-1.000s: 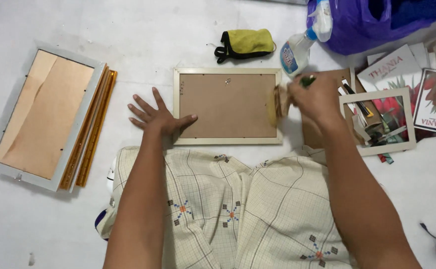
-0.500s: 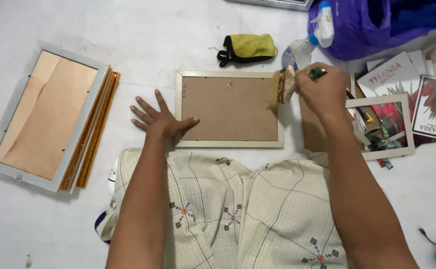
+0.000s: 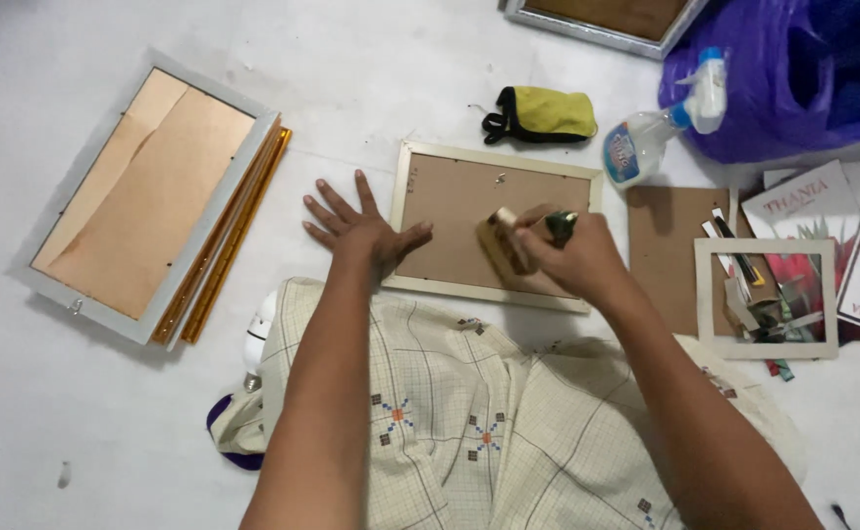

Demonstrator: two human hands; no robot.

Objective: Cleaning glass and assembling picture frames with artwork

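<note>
picture frame (image 3: 494,228), face down on the floor at 12 o'clock, is pinned by the flat, spread left hand (image 3: 359,234); the brush (image 3: 505,240), gripped by the right hand (image 3: 572,257), has been moved from the frame's 3 o'clock edge onto the backing.

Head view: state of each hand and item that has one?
Left hand: flat, fingers spread, pressing the cream frame's left edge.
Right hand: closed on a brush.
Cream frame: face down, backing board in.
Grey frame: face down, leaning on gold strips.
Spray bottle: lying on its side.
Empty frame: flat, no backing.
</note>
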